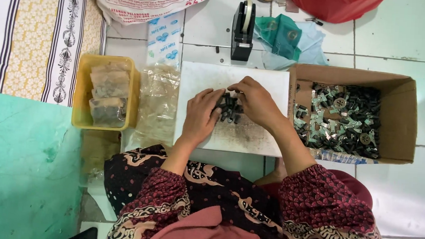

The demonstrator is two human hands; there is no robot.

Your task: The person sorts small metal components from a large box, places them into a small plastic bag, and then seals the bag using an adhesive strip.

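Small black parts (229,107) lie on a white board (254,80). The cardboard box (404,121) is brown, the tub (80,91) yellow, the floor tiles (404,195) white, the mat (22,172) teal. Sleeves (325,205) show maroon batik pattern.

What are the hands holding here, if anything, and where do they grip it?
Both the left hand and right hand close around a small pile of black parts on the white board, fingers at its sides; the exact grip cannot be told.

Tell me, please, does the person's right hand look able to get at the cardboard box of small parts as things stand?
Probably yes. The right hand rests on the small black parts on the white board, and the open-topped cardboard box sits directly beside the board on that side, with nothing between them.
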